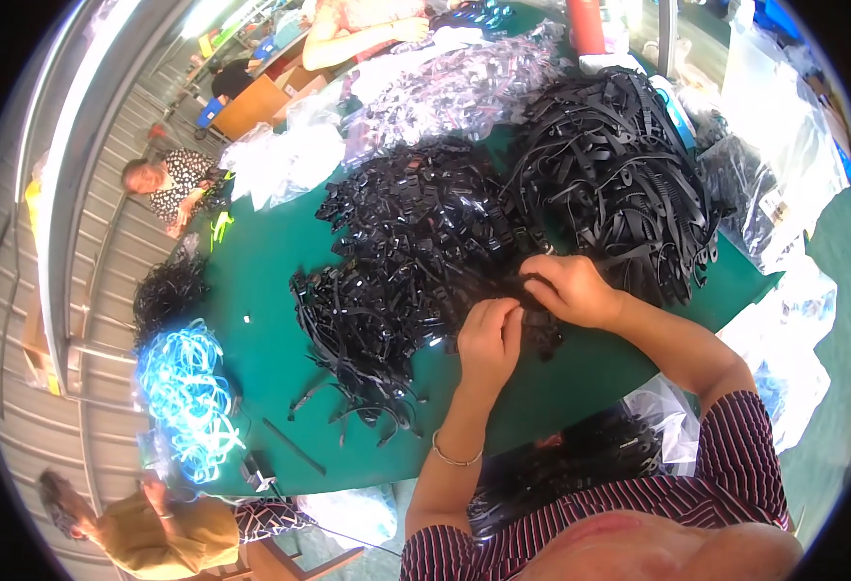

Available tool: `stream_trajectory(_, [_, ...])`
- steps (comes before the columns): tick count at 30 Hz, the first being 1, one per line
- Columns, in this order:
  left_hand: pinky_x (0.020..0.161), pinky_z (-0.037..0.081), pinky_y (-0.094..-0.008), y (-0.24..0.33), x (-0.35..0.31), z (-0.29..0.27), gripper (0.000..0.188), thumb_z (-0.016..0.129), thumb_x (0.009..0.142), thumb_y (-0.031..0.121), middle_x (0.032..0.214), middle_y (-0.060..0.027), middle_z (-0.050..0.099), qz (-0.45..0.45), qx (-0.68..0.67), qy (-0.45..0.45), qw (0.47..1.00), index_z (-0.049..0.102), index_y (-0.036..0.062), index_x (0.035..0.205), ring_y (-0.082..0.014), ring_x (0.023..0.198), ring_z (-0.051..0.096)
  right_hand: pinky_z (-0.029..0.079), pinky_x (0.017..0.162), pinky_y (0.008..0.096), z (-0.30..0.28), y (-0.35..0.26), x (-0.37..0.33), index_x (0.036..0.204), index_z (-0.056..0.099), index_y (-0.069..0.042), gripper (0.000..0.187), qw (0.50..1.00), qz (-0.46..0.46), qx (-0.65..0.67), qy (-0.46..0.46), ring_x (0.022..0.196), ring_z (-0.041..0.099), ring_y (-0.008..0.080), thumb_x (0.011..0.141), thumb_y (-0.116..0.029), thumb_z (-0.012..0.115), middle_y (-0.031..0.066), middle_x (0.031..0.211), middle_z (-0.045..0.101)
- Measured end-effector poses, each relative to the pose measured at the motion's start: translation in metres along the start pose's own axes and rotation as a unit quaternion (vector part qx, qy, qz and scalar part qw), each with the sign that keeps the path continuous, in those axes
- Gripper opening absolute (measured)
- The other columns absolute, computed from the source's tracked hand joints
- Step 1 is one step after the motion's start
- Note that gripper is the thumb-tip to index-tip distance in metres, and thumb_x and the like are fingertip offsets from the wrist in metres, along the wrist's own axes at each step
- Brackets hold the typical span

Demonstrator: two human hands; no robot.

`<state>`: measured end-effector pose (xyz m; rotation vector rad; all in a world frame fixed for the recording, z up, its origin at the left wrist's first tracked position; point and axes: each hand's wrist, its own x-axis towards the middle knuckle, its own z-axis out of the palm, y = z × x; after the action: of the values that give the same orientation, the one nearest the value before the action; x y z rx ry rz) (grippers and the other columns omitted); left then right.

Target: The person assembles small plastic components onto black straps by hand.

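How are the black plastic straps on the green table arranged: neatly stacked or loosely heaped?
Loosely heaped: the black plastic straps cross in tangled mounds on the green table.

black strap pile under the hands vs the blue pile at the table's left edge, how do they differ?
The black strap pile is dark and matte; the blue pile is bright, pale blue. The black strap pile is far larger, covering the table's middle; the blue pile is a small clump at the left edge. Both hands, left hand and right hand, are in the black strap pile; none touch the blue pile. Both are loose tangled heaps.

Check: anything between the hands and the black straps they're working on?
Nothing visible. The left hand and right hand are both already on the pile of black straps on the green table, fingers curled in at its near edge.
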<state>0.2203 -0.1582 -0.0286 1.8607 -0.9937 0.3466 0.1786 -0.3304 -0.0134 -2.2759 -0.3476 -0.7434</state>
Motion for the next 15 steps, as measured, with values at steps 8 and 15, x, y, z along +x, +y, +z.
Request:
stream_trajectory(8, [0.056, 0.044, -0.0367, 0.0011, -0.0009, -0.0029, 0.005, 0.061, 0.078, 0.003, 0.070, -0.0137, 0.056, 0.026, 0.002, 0.017, 1.000, 0.056, 0.0002, 0.079, -0.0309, 0.064, 0.055, 0.049, 0.059, 0.0380, -0.0007, -0.0008, -0.0033, 0.096, 0.054, -0.004, 0.022, 1.000, 0.000, -0.009, 0.007, 0.070, 0.061, 0.0327, 0.077, -0.011, 0.061, 0.0154, 0.081, 0.062])
stream_trajectory(15, [0.050, 0.041, -0.0367, 0.0011, -0.0063, -0.0044, 0.013, 0.062, 0.079, 0.007, 0.063, -0.0130, 0.052, 0.007, 0.013, 0.046, 0.999, 0.054, 0.0007, 0.071, -0.0300, 0.054, 0.051, 0.049, 0.060, 0.0387, -0.0023, -0.0040, -0.0082, 0.096, 0.054, -0.003, 0.021, 1.000, -0.001, -0.002, 0.002, 0.071, 0.060, 0.0338, 0.078, -0.012, 0.060, 0.0162, 0.081, 0.061])
